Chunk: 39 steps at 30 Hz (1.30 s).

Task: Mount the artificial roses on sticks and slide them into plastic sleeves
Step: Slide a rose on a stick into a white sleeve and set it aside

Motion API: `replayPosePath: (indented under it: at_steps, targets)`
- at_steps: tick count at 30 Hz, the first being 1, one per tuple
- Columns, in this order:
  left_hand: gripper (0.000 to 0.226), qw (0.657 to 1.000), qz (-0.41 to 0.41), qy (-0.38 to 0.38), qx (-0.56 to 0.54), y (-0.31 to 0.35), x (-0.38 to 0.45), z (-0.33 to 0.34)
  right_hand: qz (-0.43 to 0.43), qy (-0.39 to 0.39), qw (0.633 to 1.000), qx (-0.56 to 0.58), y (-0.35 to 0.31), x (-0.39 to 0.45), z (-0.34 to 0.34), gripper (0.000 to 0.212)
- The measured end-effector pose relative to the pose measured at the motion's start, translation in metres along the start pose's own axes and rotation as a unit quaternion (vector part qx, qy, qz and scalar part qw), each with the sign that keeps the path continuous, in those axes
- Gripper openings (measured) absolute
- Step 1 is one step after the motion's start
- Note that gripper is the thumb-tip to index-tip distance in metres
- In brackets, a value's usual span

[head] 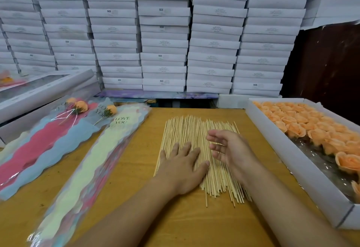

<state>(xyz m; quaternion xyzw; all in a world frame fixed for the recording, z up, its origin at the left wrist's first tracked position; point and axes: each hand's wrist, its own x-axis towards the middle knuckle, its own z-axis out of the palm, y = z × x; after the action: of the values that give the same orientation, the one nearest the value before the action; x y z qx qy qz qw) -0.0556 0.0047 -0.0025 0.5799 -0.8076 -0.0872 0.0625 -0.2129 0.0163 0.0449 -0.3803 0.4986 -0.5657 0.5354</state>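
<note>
My left hand (182,165) flat, pressing sticks (196,141); right hand (229,149) loose, empty. Sticks light, stiff, rolly: pinch one mid-length. Roses (311,127) soft.

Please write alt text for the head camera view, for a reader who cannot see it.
A person's left hand presses flat on a pile of wooden sticks on a table, the right hand open above it. A tray of orange roses sits right, plastic sleeves left.

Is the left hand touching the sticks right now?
Touching. The head view shows the left hand lying flat, fingers spread, pressed on the sticks, with no gap under the palm.
</note>
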Motion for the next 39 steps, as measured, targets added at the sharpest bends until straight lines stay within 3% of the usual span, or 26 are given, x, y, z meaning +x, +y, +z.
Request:
replayPosePath:
  at_steps: [4, 10, 13, 17, 21, 24, 27, 32, 39]
  targets:
    - [0.071, 1.000, -0.002, 0.010, 0.002, 0.000, 0.001, 0.002, -0.010, 0.006, 0.999, -0.038, -0.001, -0.002, 0.002, 0.019]
    - [0.070, 1.000, -0.004, 0.010, 0.009, 0.001, 0.001, 0.004, -0.075, -0.002, 0.966, -0.249, -0.018, -0.003, 0.002, 0.021]
    - [0.069, 1.000, -0.005, 0.011, 0.005, 0.000, 0.000, 0.003, -0.112, -0.007, 0.926, -0.359, -0.034, -0.005, -0.008, 0.017]
    - [0.069, 1.000, 0.004, 0.010, 0.003, -0.002, 0.000, 0.003, -0.128, 0.007, 0.841, -0.526, -0.055, -0.009, -0.044, 0.022]
    - [0.068, 1.000, 0.005, 0.011, 0.001, -0.002, -0.001, 0.002, -0.073, 0.044, 0.756, -0.649, -0.079, -0.010, -0.092, 0.035]
    - [0.068, 1.000, 0.004, 0.010, 0.001, 0.000, -0.002, 0.002, -0.021, 0.114, 0.690, -0.715, -0.093, -0.008, -0.133, 0.022]
    - [0.068, 1.000, 0.004, 0.010, 0.001, 0.000, -0.002, 0.002, 0.035, 0.136, 0.624, -0.769, -0.097, -0.005, -0.172, 0.012]
    - [0.068, 1.000, 0.004, 0.012, -0.002, 0.000, -0.002, 0.001, 0.093, 0.156, 0.584, -0.791, -0.082, 0.005, -0.217, 0.022]
    - [0.067, 1.000, 0.001, 0.011, -0.012, 0.000, -0.003, 0.001, 0.097, 0.190, 0.562, -0.799, -0.064, 0.027, -0.248, 0.011]
